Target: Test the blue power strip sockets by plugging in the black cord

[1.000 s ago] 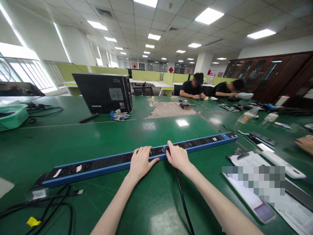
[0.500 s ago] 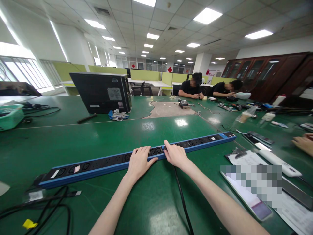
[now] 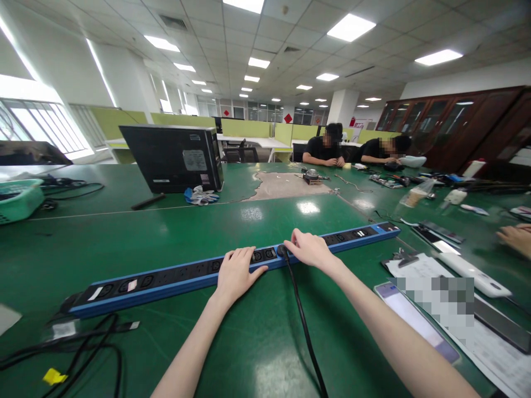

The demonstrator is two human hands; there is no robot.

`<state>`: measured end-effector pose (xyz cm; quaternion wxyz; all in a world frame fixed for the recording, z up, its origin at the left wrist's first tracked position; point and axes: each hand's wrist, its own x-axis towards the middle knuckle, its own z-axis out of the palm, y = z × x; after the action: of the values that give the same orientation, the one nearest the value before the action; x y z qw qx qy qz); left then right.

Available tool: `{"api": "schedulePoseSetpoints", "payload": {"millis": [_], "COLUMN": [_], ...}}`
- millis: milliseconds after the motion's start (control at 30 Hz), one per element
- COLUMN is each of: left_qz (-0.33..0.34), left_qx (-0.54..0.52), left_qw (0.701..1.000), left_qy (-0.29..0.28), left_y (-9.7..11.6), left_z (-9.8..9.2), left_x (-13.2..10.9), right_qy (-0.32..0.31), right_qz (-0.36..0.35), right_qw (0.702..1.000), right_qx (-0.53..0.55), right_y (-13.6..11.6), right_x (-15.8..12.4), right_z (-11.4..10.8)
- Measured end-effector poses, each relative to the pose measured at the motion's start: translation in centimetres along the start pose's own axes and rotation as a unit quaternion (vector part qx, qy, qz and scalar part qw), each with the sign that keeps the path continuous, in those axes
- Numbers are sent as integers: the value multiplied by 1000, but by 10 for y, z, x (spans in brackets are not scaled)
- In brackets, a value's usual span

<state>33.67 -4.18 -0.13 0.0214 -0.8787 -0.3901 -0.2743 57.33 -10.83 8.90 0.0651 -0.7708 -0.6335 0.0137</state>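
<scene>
A long blue and black power strip (image 3: 166, 276) lies across the green table (image 3: 257, 221). My left hand (image 3: 237, 272) rests flat on its middle, fingers spread over the sockets. To its right, my right hand (image 3: 310, 250) sits on the strip with fingers bent, its fingertips touching a black plug (image 3: 282, 252) that is seated in a socket. From the plug, a black cable (image 3: 305, 326) runs toward me between my forearms.
A black computer case (image 3: 174, 157) stands at the back left, gloves (image 3: 201, 194) beside it. Loose cables (image 3: 74, 348) lie at the near left, a green basket (image 3: 19, 200) at the far left. Papers and devices (image 3: 452, 276) cover the right. Two people sit at the far end; another person's hand (image 3: 514, 237) rests at the right edge.
My right hand has slid to the right along the strip, uncovering the black plug and its cable. The left hand has stayed put.
</scene>
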Motion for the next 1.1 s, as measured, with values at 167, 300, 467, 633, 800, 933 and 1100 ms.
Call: {"api": "schedulePoseSetpoints", "payload": {"millis": [167, 300, 467, 633, 800, 933, 1100], "left_qz": [-1, 5, 4, 2, 2, 0, -3], "left_qx": [1, 2, -1, -7, -5, -3, 1], "left_qw": [1000, 1000, 1000, 1000, 1000, 1000, 1000], "left_qy": [1, 0, -1, -4, -6, -6, -7], "left_y": [2, 0, 0, -1, 0, 2, 6], "left_z": [-1, -2, -1, 1, 1, 2, 3], "left_x": [1, 2, 3, 5, 5, 4, 4], "right_qy": [-41, -41, -43, -55, -83, -61, -43], "right_qz": [-70, -101, -85, -69, -79, -75, -47], "right_qw": [992, 987, 990, 993, 991, 994, 998], "right_qx": [-92, -120, -101, -80, -73, -53, -29], "right_y": [-23, -32, -28, -27, -23, -18, -19], "right_x": [10, 13, 13, 13, 14, 8, 3], "right_z": [3, 10, 17, 21, 16, 20, 29]}}
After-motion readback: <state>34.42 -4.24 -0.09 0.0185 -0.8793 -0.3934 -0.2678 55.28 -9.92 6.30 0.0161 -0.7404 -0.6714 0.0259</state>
